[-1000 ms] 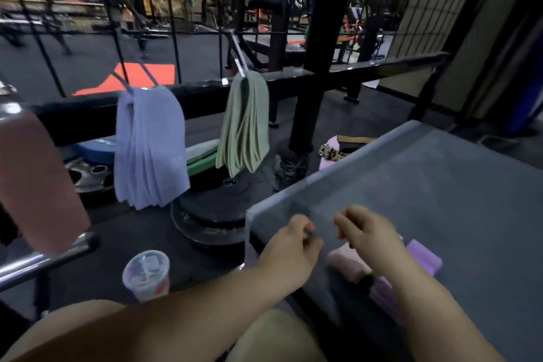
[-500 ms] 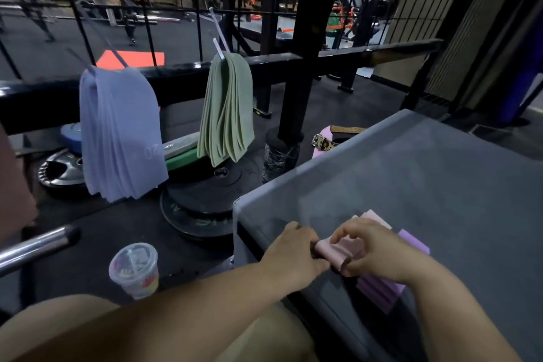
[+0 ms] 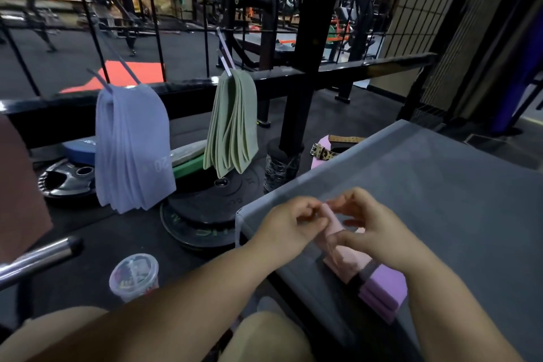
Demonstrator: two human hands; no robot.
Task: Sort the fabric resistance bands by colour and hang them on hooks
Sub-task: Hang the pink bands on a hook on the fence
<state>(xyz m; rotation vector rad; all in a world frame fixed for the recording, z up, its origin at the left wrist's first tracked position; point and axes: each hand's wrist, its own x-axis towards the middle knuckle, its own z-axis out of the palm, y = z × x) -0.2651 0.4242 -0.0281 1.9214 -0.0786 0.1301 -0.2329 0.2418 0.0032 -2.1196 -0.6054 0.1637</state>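
Nearest, at the near corner of the grey padded platform (image 3: 440,185), both hands pinching one pink resistance band (image 3: 333,220): left hand (image 3: 291,226) with thumb and fingertips closed on its upper left edge, right hand (image 3: 373,226) gripping from the other side, fingers curled over the fabric. Lifted now, upper end raised clear of the platform surface, where half a second ago it lay pressed low between the hands. Beneath the right wrist, on the platform near its front edge, a small stack of folded purple bands (image 3: 385,294) with a dark seam patch, the pink band's lower end resting against it. Rest of the platform bare and open toward its far and right sides. Left of the platform's corner, down on the black floor, a lidded plastic cup (image 3: 133,276), and just beyond it stacked black weight plates (image 3: 205,214) touching the platform's left edge region; narrow floor gap between cup and plates. Further left of the platform, a chrome bar end (image 3: 38,258). Beyond the platform's left side, hanging from hooks on the black rail (image 3: 352,69): lavender-blue bands (image 3: 132,150) bunched, then sage-green bands (image 3: 232,126) nearer the upright post (image 3: 311,53), well apart from each other. Behind the platform's far-left edge, a leather belt with buckle (image 3: 326,150).
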